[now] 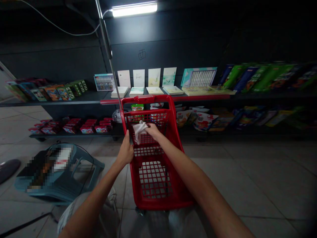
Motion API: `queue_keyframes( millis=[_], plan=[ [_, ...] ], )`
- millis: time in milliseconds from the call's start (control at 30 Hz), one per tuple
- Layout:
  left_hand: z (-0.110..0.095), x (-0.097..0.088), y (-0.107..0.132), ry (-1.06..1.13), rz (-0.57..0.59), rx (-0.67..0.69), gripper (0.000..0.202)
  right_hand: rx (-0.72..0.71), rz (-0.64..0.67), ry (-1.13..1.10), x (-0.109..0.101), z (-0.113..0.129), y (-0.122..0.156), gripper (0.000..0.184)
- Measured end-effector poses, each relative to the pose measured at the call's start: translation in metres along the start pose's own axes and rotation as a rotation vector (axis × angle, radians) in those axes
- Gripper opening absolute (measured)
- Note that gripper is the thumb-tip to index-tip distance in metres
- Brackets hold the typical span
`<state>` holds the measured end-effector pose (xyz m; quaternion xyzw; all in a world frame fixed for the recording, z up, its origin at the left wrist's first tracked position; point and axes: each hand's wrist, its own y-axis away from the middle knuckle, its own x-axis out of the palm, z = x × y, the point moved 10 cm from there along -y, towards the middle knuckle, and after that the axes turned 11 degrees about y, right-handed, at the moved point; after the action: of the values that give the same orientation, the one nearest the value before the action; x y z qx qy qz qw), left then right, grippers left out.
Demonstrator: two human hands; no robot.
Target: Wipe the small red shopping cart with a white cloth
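Tiled floor (230, 188) and dark shelves (61, 102), lit by one tube lamp (134, 9). Centred: one red cart (146, 98), mesh-sided and upright on the tiles, with one thin metal pole (106, 43) running down to its rim. One white cloth (139, 131), crumpled, against the inner mesh near the top of the cart, between both hands. Left hand (125, 151) closed round the cart's left side; right hand (153, 130) narrow, fingers pinched on the cloth. Judged best handling: cart braced by one hand, cloth kept flat to the mesh by the other. Counted: two hands, one cart, one cloth, one pole, one lamp, four upright cards (138, 78), four flat stacks (137, 91), one blue stool (61, 188) tipped on its side under one blurred object (47, 168). Red boxes (87, 129) on the lower shelf, too overlapped for a sure count.
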<state>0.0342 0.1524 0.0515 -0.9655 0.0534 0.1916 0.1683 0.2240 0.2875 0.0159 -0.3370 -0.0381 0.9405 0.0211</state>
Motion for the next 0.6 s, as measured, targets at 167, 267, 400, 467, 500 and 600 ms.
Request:
queue_keyframes(
  millis=[167,267,400,467,500,600],
  plan=[
    [0.001,-0.008,0.001,-0.001,-0.008,-0.010,0.085,0.076,-0.606,-0.477,-0.092,-0.024,-0.003,0.050],
    [-0.004,-0.010,0.003,-0.016,-0.008,-0.015,0.085,0.091,-0.724,-0.220,-0.114,-0.027,0.007,0.053],
    [-0.009,-0.008,0.004,-0.036,0.001,-0.059,0.087,0.055,-0.625,0.121,-0.087,-0.012,0.010,0.048],
    [-0.009,-0.008,0.005,-0.032,0.000,-0.080,0.089,0.066,-0.595,0.148,-0.067,-0.012,0.011,0.046],
    [-0.009,-0.007,0.005,-0.027,-0.002,-0.086,0.090,0.064,-0.584,0.152,-0.058,-0.012,0.012,0.047],
    [-0.010,-0.007,0.007,-0.027,-0.008,-0.087,0.092,-0.015,-0.471,0.130,-0.023,-0.011,0.012,0.049]
  ],
)
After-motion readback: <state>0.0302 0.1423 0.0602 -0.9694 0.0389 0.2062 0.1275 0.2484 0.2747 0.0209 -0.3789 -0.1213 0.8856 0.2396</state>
